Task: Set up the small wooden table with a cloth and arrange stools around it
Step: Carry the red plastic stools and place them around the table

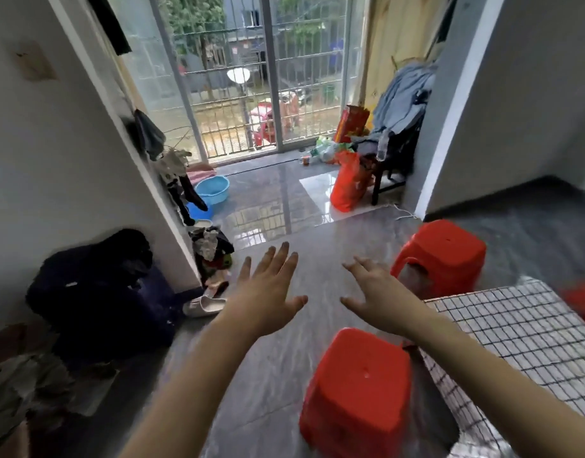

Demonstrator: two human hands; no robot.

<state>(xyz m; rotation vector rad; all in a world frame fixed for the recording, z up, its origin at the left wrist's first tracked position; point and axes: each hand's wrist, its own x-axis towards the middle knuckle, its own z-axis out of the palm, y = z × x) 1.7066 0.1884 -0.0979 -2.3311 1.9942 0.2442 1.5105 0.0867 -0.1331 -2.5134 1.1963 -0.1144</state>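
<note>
dark bag (96, 292): far left on the floor against the wall, slumped, clothes piled in front of it
slipper (203, 305): pale, on the floor just right of the dark bag, near the door frame
blue basin (213, 189): further back on the shiny floor by the glass door, left side
left hand (268, 292): held out flat over the floor, palm down, fingers spread apart, holding nothing
right hand (375, 294): held out beside the left, palm down, fingers spread apart, empty; wrist passes above the near stool
near stool (357, 391): red plastic, upright on the floor, bottom centre, just beside the left edge of the desk
orange bag (349, 183): back of the room, on the floor leaning by a dark chair with clothes heaped on it
far stool (441, 256): red plastic, upright on the floor, just beyond the far edge of the desk
cloth (515, 328): white with a dark grid pattern, spread over the desk top, hangs over the left edge
desk (502, 375): low, lower right, fully covered by the cloth, wood not visible
third stool (582, 302): red, blurred, at the right frame edge on the far side of the desk, mostly cut off
</note>
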